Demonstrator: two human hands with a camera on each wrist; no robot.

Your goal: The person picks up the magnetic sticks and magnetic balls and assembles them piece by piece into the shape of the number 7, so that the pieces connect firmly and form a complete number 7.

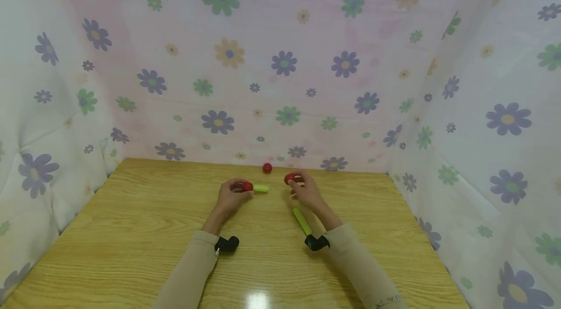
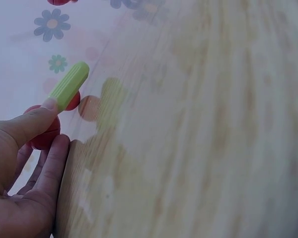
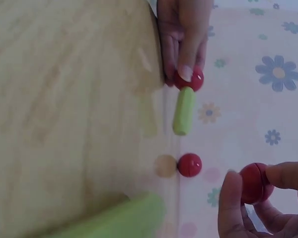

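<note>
My left hand [image 1: 231, 198] grips a glossy red ball [image 1: 247, 186] low over the wooden table. A ridged light-green stick [image 2: 72, 84] juts out from this ball, past the thumb; whether the two are joined I cannot tell. My right hand [image 1: 308, 193] pinches a second red ball [image 3: 255, 183] between thumb and fingers, and a seam line shows on it. Between and beyond the hands, a third red ball [image 1: 267, 168] rests near the table's back edge. Another green stick [image 1: 301, 222] lies on the table beside the right wrist.
The wooden table [image 1: 144, 231] meets flower-printed cloth [image 1: 258, 70] at the back and on both sides. Black wrist cameras [image 1: 228, 244] sit on both wrists, and the right one partly overlaps the near end of the loose stick.
</note>
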